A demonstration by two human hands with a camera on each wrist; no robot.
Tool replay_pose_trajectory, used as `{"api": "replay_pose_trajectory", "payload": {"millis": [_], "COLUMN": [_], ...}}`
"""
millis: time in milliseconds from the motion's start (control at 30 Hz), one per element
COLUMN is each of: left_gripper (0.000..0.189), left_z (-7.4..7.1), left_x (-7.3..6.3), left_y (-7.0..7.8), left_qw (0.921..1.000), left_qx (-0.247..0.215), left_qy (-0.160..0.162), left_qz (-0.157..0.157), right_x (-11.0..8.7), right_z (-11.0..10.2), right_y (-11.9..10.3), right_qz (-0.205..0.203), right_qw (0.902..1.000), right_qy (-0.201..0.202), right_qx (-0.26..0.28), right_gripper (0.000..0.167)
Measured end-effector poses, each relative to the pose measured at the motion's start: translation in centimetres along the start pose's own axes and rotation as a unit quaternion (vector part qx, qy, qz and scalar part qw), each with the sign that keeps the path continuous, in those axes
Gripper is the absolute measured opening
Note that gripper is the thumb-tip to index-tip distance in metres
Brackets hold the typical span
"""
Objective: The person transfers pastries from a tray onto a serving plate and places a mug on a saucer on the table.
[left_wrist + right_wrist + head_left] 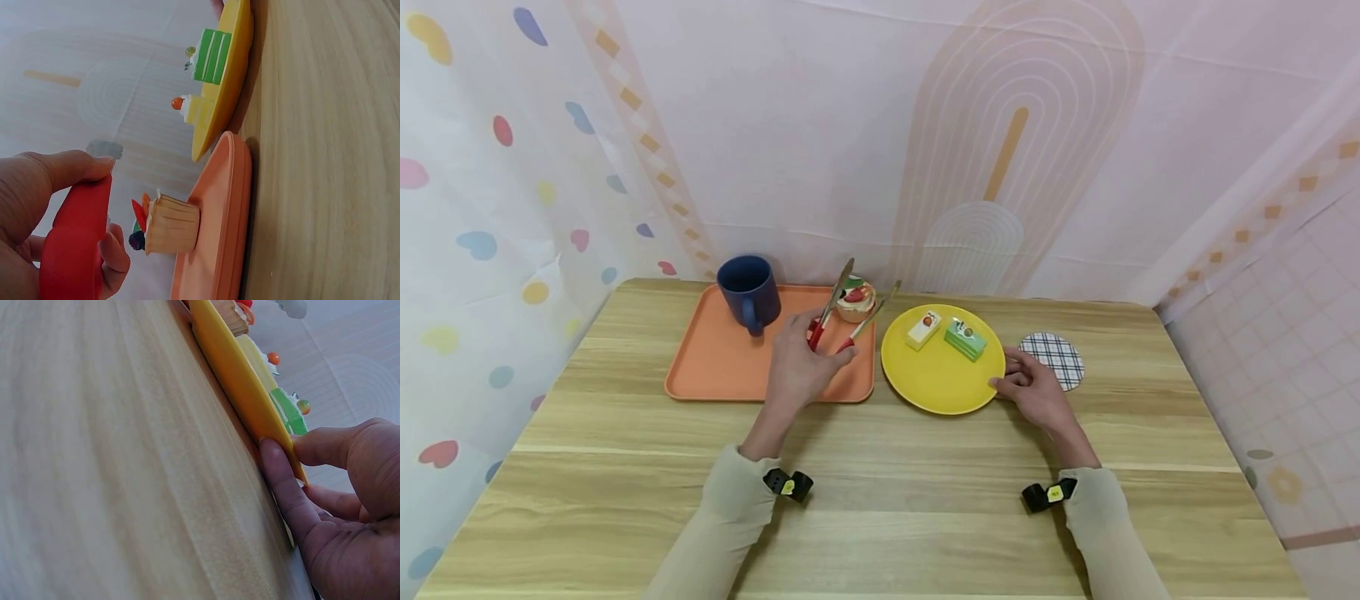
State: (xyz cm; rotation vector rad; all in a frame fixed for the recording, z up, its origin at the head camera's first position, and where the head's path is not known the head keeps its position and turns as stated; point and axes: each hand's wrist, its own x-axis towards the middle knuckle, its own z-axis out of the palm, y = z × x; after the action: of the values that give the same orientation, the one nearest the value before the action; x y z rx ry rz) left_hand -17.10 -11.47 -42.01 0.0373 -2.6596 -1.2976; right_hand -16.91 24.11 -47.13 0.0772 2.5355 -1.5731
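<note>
My left hand (801,362) grips food tongs by their red handles (74,240) above the orange tray (722,371). The metal arms of the tongs (842,287) are spread apart. Between them in the head view appears a fruit-topped cupcake (856,305), standing on the tray's right back part; the left wrist view shows the tongs apart from this cupcake (173,225). My right hand (1037,393) pinches the right rim of a yellow plate (936,387), thumb above and fingers below. On the plate sit a pale yellow cake slice (922,331) and a green layered one (965,340).
A dark blue mug (760,296) stands at the tray's back left. Right of the plate lies a round checked coaster (1056,358), partly behind my right hand. The wooden table (895,517) ends at a patterned cloth backdrop (820,158).
</note>
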Motion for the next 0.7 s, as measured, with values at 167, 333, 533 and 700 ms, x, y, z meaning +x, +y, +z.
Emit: {"api": "replay_pose_trajectory", "payload": {"millis": [167,333,533,700], "left_gripper": [0.073,0.074,0.075,0.076], "left_z": [-0.2,-0.5,-0.7,-0.8], "left_x": [0.2,0.4,0.6,0.8], "left_y": [-0.4,-0.8,-1.3,-1.6], "left_qw": [1.0000,0.9999,0.9997,0.9988], "left_qx": [0.001,0.005,0.012,0.018], "left_qy": [0.001,0.001,-0.007,-0.022], "left_qz": [-0.009,-0.011,-0.020,-0.039], "right_x": [0.0,0.1,0.1,0.1], "right_z": [0.0,0.0,-0.1,-0.1], "right_y": [0.1,0.1,0.3,0.4], "right_qz": [-0.001,0.000,0.001,0.003], "right_qw": [1.0000,1.0000,1.0000,1.0000], "right_qy": [0.000,-0.001,0.001,0.000], "right_qx": [0.001,0.001,0.006,0.007], "right_gripper": [0.062,0.062,0.063,0.063]}}
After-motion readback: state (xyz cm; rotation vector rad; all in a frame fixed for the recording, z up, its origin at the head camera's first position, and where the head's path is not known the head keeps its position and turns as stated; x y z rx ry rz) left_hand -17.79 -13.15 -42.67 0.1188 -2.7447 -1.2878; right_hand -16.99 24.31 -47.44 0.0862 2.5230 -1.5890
